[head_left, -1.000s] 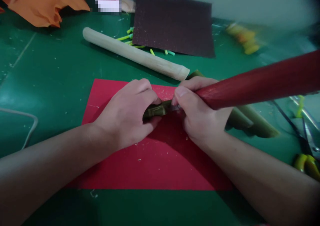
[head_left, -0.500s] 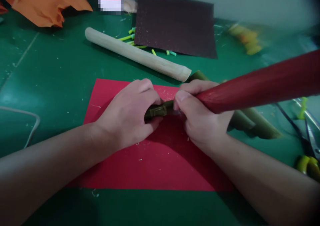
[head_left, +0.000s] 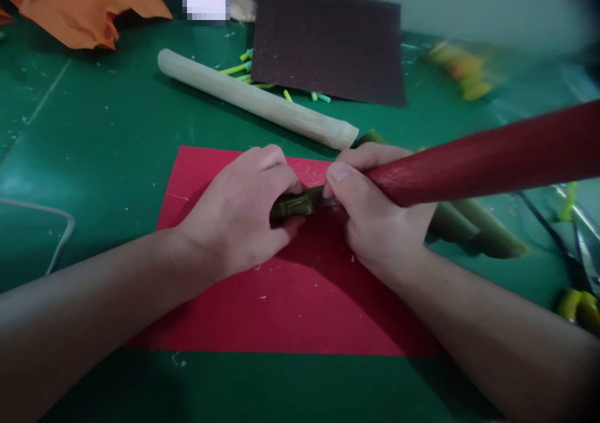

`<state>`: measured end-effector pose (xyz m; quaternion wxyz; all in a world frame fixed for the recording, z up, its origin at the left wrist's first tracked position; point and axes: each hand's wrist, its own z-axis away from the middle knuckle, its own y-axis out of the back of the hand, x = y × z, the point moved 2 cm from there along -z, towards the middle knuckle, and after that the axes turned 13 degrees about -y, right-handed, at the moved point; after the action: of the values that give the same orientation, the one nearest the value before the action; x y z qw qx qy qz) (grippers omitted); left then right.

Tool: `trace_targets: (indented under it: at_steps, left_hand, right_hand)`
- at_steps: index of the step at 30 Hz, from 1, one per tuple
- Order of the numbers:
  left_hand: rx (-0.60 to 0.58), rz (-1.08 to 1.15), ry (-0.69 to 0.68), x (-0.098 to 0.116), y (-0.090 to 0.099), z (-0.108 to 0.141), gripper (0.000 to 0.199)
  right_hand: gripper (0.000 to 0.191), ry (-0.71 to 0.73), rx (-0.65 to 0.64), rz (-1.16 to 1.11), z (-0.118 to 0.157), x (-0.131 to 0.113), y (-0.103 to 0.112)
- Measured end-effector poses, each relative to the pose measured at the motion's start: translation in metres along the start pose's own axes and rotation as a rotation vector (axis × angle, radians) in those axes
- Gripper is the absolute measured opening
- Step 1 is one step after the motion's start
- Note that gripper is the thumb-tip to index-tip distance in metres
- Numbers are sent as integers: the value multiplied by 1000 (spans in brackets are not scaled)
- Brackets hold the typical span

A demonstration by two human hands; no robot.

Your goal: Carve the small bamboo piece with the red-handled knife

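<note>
My left hand [head_left: 248, 207] is curled round a short dark green bamboo piece [head_left: 293, 206] with a ridged joint, above a red sheet [head_left: 290, 310]. Its right end sticks out toward my right hand [head_left: 375, 207], which grips a knife with a long, thick red handle [head_left: 487, 154]. That handle slants up to the right, past the frame's edge. Between the hands a small shiny bit of blade shows against the bamboo; my fingers hide most of it. Light shavings lie scattered on the sheet.
A pale peeled stick [head_left: 257, 101] lies behind the sheet. Farther back, a dark brown sheet [head_left: 328, 45] covers yellow-green strips. At the right are green bamboo pieces [head_left: 487, 229] and yellow-handled scissors [head_left: 579, 307]. Crumpled orange paper [head_left: 70, 10] lies back left, a pale cord [head_left: 60, 213] at left.
The red handle has dipped slightly at its far end. My right thumb has shifted a little up and left, and more blade shows by the bamboo. My left hand keeps its grip.
</note>
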<state>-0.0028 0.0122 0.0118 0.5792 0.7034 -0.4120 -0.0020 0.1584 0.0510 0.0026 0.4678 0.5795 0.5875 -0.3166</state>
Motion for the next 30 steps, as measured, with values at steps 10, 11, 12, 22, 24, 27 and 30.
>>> trace_targets:
  at_steps: [10, 11, 12, 22, 24, 27, 30]
  left_hand:
    - [4, 2, 5, -1, 0, 1, 5]
    - [11, 6, 2, -1, 0, 1, 5]
    - [16, 11, 0, -1, 0, 1, 4]
    - [-2, 7, 9, -1, 1, -1, 6]
    - [-3, 1, 7, -1, 1, -1, 5]
    - [-12, -8, 13, -1, 1, -1, 5]
    - [-14, -16, 14, -1, 0, -1, 6]
  right_hand:
    - [25, -14, 22, -36, 0, 1, -1]
    - [26, -23, 11, -27, -1, 1, -1]
    - [28, -30, -2, -16, 0, 0, -1]
    - [26, -19, 40, 16, -4, 5, 1]
    - [25, -25, 53, 25, -4, 4, 1]
    - [26, -31, 60, 15, -4, 3, 1]
    - [25, -24, 51, 22, -3, 2, 0]
